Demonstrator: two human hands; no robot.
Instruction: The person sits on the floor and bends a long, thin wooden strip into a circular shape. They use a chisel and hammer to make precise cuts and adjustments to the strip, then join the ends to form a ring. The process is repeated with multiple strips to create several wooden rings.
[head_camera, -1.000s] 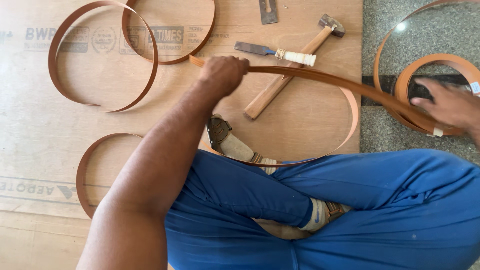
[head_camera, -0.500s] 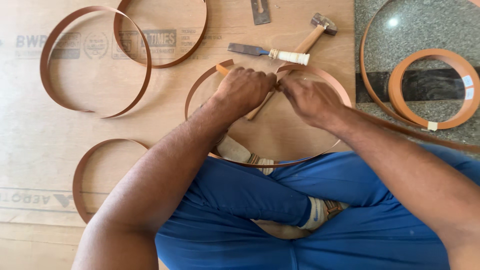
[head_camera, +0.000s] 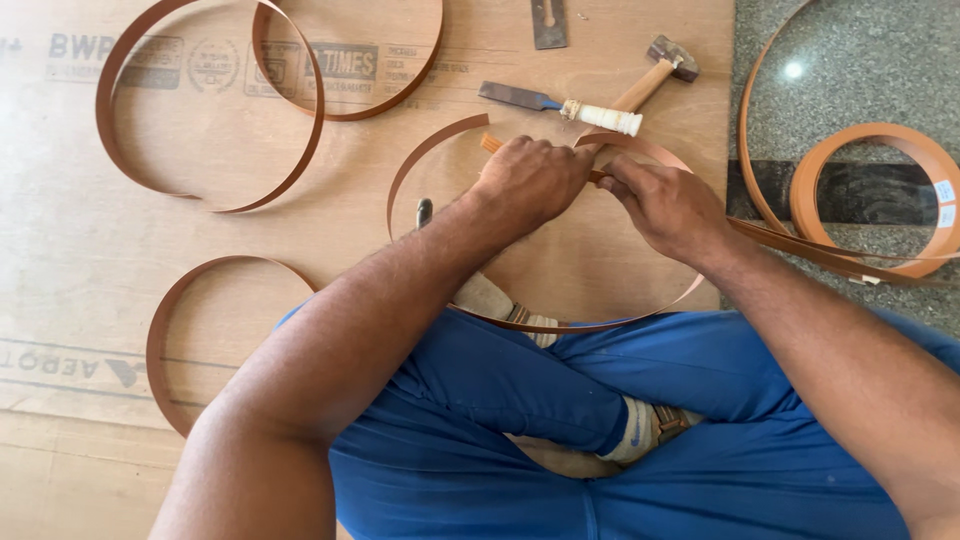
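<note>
My left hand (head_camera: 530, 180) and my right hand (head_camera: 665, 205) meet over a plywood sheet (head_camera: 90, 250), both gripping a thin brown edge-banding strip (head_camera: 420, 165). The strip curls into a loop in front of my crossed legs in blue trousers (head_camera: 560, 430) and trails off to the right under my right wrist toward a roll of the same banding (head_camera: 870, 140). Just beyond my hands lie a chisel with a white handle (head_camera: 560, 103) and a hammer with a wooden handle (head_camera: 655, 72).
Cut curved strips lie on the plywood: two at the upper left (head_camera: 200, 195), (head_camera: 345, 112) and one at the lower left (head_camera: 160, 340). A small metal piece (head_camera: 548, 22) sits at the top edge. Grey stone floor (head_camera: 840, 70) lies to the right.
My right hand came from the roll at the right to join my left hand. The strip, first stretched out to the right, is now bent into a loop between both hands.
</note>
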